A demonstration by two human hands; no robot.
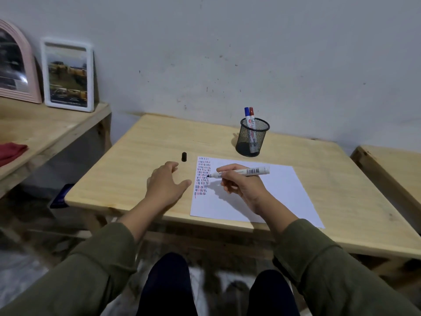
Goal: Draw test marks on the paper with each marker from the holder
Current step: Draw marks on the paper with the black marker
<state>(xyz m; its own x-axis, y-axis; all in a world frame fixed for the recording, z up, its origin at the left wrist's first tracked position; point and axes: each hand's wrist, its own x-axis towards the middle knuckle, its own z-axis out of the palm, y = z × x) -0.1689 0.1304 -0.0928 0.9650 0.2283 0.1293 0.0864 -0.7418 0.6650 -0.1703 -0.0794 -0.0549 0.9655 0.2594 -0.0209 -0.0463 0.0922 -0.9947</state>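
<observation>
A white sheet of paper (273, 192) lies on the wooden table (141, 156), with rows of short blue, red and black marks down its left edge. My right hand (241, 185) grips an uncapped black marker (243, 172), its tip touching the paper beside the marks. My left hand (166, 183) rests on the table left of the paper, fingers spread, holding nothing. The marker's black cap (184, 156) lies on the table just beyond that hand. A black mesh holder (251, 137) behind the paper holds a blue marker (247, 114) and a red marker (251, 112).
A lower wooden shelf (45, 128) at the left carries two framed pictures (68, 76) and a red cloth (11, 151). Another wooden piece (391, 165) stands at the right. The grey wall rises close behind the table. My knees show under the table's front edge.
</observation>
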